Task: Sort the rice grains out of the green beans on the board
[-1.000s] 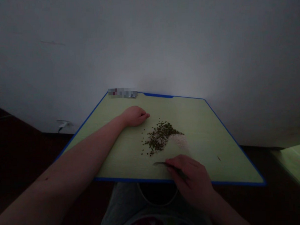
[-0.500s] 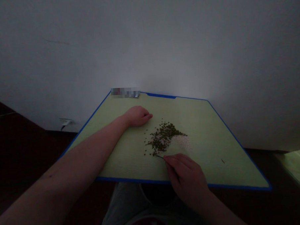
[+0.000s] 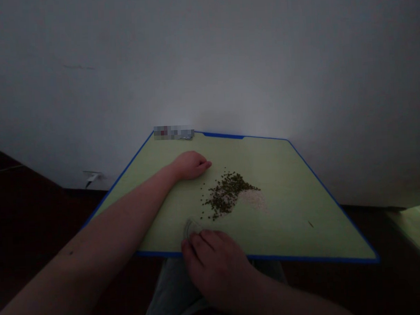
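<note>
My right hand [image 3: 219, 264] is at the near edge of the board, closed around a thin piece that looks like a spoon [image 3: 189, 229]. Its rounded, pale-rimmed end shows beyond the fingertips, partly see-through or blurred, and the rest is hidden under the hand. Farther back, my left hand [image 3: 192, 165] rests on the board as a loose fist, with nothing visible in it. Right of the left hand lies a spread pile of small dark green beans [image 3: 227, 191], with stray ones at its left. Pale grains like rice [image 3: 254, 199] lie against the pile's right side.
The pale green board [image 3: 283, 173] has a blue rim, and its far edge is close to a wall [image 3: 205, 60]. A blurred-out item [image 3: 174, 132] sits at the far left corner. A thin dark sliver [image 3: 311, 224] lies to the right. A socket with a plug [image 3: 92, 176] is on the wall.
My right hand first moved the spoon tip up to the near edge of the beans, then drew it left and toward me. The dark round container on my lap is now out of sight.
</note>
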`<state>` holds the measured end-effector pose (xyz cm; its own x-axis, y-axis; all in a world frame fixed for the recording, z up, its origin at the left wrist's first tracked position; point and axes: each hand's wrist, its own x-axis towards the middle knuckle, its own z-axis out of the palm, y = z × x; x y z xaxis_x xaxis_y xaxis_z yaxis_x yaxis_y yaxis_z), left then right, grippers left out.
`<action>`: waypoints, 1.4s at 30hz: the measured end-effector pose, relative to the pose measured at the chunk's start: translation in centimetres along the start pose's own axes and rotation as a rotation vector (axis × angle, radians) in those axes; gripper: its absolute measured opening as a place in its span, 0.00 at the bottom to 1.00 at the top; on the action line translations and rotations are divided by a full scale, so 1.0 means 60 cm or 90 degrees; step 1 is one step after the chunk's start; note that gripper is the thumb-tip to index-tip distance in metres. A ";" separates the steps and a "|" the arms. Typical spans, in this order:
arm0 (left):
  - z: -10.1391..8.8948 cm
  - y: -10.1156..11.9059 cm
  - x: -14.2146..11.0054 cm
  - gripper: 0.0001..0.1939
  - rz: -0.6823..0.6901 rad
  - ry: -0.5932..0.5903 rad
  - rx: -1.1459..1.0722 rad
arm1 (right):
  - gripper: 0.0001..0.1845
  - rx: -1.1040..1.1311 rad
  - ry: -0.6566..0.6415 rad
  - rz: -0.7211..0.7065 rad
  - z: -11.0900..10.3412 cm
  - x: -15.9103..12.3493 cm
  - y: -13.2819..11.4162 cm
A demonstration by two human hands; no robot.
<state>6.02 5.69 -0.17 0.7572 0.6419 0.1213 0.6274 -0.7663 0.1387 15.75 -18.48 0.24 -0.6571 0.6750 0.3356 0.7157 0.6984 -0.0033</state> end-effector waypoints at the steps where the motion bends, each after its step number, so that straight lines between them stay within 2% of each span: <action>1: 0.000 0.000 0.000 0.30 0.001 0.000 -0.005 | 0.16 -0.006 -0.003 0.011 0.003 0.004 0.000; 8: 0.004 -0.002 0.001 0.30 0.002 0.010 -0.019 | 0.16 -0.028 0.009 0.092 0.007 -0.003 0.018; 15: 0.002 0.000 0.002 0.30 -0.004 0.007 -0.001 | 0.17 -0.052 0.030 0.131 0.004 -0.021 0.060; 22: 0.003 0.000 0.003 0.29 -0.019 0.001 -0.014 | 0.16 -0.036 0.135 0.122 0.000 -0.047 0.098; 24: 0.002 0.001 0.004 0.29 -0.016 -0.001 -0.014 | 0.15 0.004 0.168 0.159 -0.004 -0.052 0.106; 29: 0.000 0.003 0.002 0.29 -0.007 0.011 -0.016 | 0.11 0.134 0.206 0.329 -0.027 -0.055 0.123; 33: 0.001 0.002 0.003 0.29 -0.012 0.008 -0.018 | 0.10 0.149 0.224 0.387 -0.046 -0.058 0.131; 35: 0.002 0.002 0.004 0.29 -0.012 0.007 -0.021 | 0.10 0.137 0.226 0.379 -0.050 -0.059 0.127; 37: 0.002 0.001 0.004 0.29 -0.014 0.004 -0.020 | 0.09 0.120 0.216 0.327 -0.048 -0.059 0.115; 42: 0.003 0.000 0.005 0.29 -0.014 -0.007 -0.002 | 0.13 0.081 0.167 0.072 -0.025 -0.051 0.052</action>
<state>6.27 5.85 -0.29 0.7451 0.6582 0.1077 0.6434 -0.7519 0.1439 20.38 -18.71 0.59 -0.4798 0.6769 0.5582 0.7346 0.6578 -0.1662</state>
